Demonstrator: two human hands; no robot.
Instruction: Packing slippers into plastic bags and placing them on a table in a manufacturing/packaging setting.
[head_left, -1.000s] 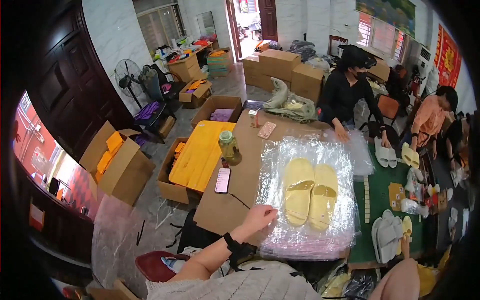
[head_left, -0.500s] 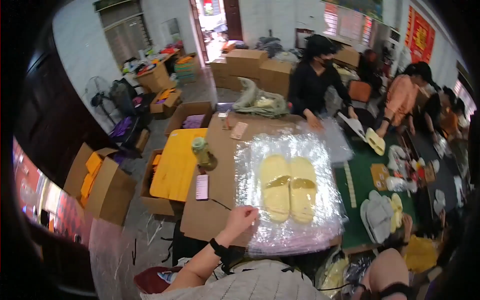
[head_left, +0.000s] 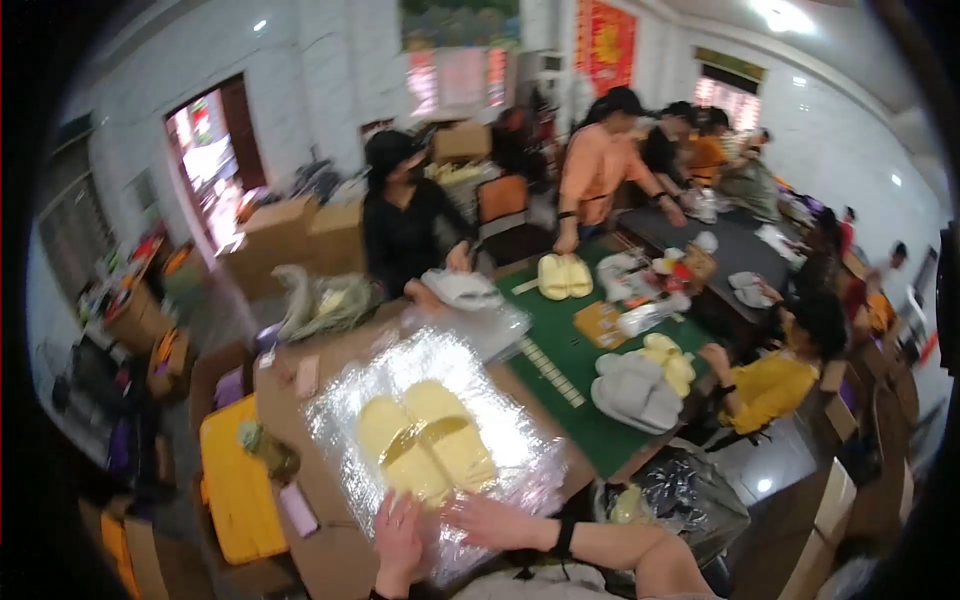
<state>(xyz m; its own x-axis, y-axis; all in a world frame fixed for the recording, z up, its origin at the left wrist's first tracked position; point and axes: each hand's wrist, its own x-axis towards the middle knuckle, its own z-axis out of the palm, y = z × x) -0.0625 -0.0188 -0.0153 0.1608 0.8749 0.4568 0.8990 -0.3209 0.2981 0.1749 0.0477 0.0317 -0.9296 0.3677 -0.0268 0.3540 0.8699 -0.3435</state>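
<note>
Left fingers: I see my left hand (head_left: 398, 535) spread flat, gripping nothing, pressing the crinkled clear plastic wrap (head_left: 440, 455) onto the brown bench (head_left: 330, 545).
Right fingers: my right hand (head_left: 490, 522) likewise open-palmed at 6 o'clock, smoothing film.
Slippers: pale yellow foam slippers (head_left: 428, 448) paired at 12 o'clock of my hands, under wrap.

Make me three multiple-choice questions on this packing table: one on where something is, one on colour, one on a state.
1. Where do the slippers in front of the person lie?
A on a clear plastic sheet
B inside a cardboard box
C on the floor

2. What colour are they?
A grey
B yellow
C red

3. What are the left hand and right hand doing?
A lifting one slipper
B resting on the sheet's near edge
C holding a phone

Answers: 1 A, crinkled sheet shows all round the pair. 2 B, both are pale yellow. 3 B, both hands lie flat on the plastic, near the slippers.
</note>
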